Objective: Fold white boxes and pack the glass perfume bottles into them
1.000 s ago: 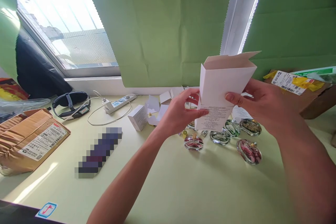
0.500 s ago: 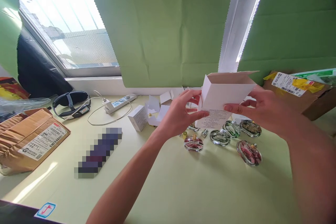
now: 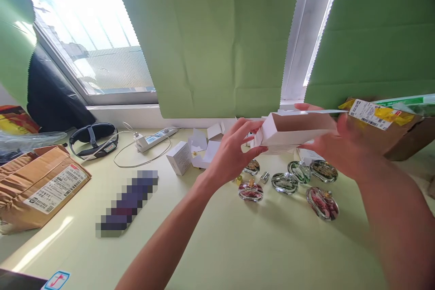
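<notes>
A white cardboard box is held above the table with its open mouth tipped toward me; its brown inside shows. My left hand grips its left end between thumb and fingers. At the right end, my right hand is closed around the box near a raised flap, its fingers slightly blurred. Below lie several oval glass perfume bottles: one with pink, another pinkish-red, a clear one, a green-tinted one and a dark-patterned one. A silver cap and a gold cap are beside them.
Left of my hands stand a small white box and opened white cartons. Farther left are a power strip with a cable, a black headset strap, a pixelated dark object and a brown parcel. Another parcel stands at right.
The white box has tipped so that its open mouth and brown inside now face me. My right hand has shifted up around its right end; my left hand keeps its grip.
</notes>
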Available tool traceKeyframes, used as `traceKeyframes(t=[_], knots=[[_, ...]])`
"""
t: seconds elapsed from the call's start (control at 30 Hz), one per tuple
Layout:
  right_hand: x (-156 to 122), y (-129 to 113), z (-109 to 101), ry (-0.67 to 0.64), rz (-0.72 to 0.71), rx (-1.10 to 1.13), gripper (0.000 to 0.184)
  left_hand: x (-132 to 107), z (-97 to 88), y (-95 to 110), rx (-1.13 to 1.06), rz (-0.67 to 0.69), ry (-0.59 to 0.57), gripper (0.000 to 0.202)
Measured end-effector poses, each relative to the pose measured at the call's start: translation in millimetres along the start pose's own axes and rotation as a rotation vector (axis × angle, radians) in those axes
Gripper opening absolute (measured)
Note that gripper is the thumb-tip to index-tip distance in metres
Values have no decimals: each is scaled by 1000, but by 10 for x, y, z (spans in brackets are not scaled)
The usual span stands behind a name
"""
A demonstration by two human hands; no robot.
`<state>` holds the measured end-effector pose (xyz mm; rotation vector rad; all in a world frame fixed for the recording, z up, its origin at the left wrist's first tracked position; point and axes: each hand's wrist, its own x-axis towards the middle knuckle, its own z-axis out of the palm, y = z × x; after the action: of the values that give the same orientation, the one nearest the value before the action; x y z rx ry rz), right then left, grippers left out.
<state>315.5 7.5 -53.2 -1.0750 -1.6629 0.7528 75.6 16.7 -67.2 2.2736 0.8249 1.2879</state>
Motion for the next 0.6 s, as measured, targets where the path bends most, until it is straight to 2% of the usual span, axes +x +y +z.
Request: traceKeyframes(t=[0.1,0.17,0.3,0.47,0.6], knots=[[28,45,9,-205,10,291,68,-6,9,-7,14,21,9,39],[44,96,11,-291,13,432,66,-7,12,-18,19,28,20,40],[60,166,26,-319,29,496,69,-4,10,-44,38,58,35,44],[57,153,24,-309,77,568,54,4,11,-72,44,73,35,47],[54,121,-9,-280,96,556,52,5,20,-84,38,79,31,45]])
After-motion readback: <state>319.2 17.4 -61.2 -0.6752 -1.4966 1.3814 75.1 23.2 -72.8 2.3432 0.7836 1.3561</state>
